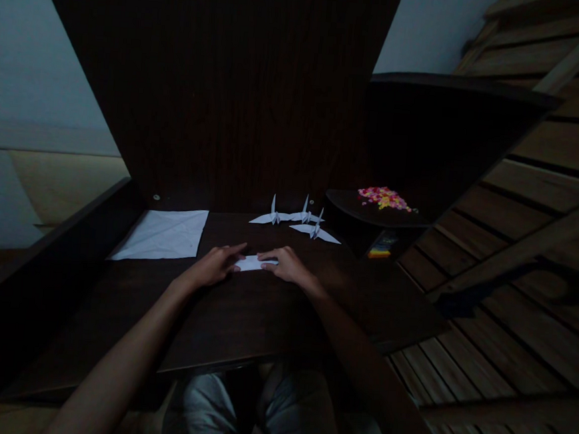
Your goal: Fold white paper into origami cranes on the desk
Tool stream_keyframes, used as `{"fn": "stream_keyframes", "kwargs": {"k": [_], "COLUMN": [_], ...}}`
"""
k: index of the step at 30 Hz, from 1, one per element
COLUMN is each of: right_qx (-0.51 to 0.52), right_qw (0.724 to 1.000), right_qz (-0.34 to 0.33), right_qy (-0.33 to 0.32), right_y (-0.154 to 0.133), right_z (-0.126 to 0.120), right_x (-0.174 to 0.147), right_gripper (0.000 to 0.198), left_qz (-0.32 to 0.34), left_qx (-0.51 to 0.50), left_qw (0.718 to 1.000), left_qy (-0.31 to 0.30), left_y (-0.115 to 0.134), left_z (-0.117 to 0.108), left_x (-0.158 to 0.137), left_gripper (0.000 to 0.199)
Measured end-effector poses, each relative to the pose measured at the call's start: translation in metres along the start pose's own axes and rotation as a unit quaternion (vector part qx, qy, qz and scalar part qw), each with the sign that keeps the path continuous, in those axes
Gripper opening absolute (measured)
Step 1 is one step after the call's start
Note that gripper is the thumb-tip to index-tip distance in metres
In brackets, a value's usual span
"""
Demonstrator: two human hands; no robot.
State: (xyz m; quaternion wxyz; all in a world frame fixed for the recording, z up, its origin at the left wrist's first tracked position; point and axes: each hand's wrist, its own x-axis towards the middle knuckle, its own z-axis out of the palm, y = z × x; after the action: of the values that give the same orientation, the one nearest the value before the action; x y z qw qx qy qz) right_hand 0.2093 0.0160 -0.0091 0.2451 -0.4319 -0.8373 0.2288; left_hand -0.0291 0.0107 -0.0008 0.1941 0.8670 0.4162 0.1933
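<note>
A small folded strip of white paper [250, 263] lies on the dark desk between my two hands. My left hand [215, 265] holds its left end, thumb at the near edge and forefinger reaching out past the far edge. At the right end, my right hand [288, 264] has its thumb and fingertips on the paper. Just beyond stand three white paper cranes: a left crane [274, 218], a middle crane [305, 216] and a nearer right crane [315, 232], wings spread.
A larger creased white sheet [165, 235] lies at the desk's left. To the right, a corner shelf [344, 198] bears a pile of small colourful pieces [385, 198], with a yellow-orange item [379, 253] below. A dark panel [228, 105] closes off the back; wooden slats [545, 217] rise at right.
</note>
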Motion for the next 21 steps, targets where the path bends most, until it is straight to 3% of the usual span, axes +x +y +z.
{"fn": "stream_keyframes", "kwargs": {"k": [5, 10, 21], "right_qx": [-0.011, 0.000, 0.080], "right_qw": [1.000, 1.000, 0.996], "right_qz": [-0.006, -0.015, 0.024], "right_qy": [0.007, 0.017, 0.029], "right_y": [0.000, 0.000, -0.001], "right_z": [0.001, 0.002, 0.001], "right_x": [0.001, 0.001, 0.002], "right_gripper": [0.028, 0.028, 0.033], "left_qz": [0.027, 0.090, 0.114], "left_qx": [0.042, 0.081, 0.154], "left_qw": [0.998, 0.993, 0.981], "left_qy": [0.035, 0.014, 0.012], "left_y": [0.006, 0.011, 0.009], "left_z": [0.006, 0.008, 0.011], "left_x": [-0.001, 0.000, 0.001], "left_gripper": [0.052, 0.028, 0.029]}}
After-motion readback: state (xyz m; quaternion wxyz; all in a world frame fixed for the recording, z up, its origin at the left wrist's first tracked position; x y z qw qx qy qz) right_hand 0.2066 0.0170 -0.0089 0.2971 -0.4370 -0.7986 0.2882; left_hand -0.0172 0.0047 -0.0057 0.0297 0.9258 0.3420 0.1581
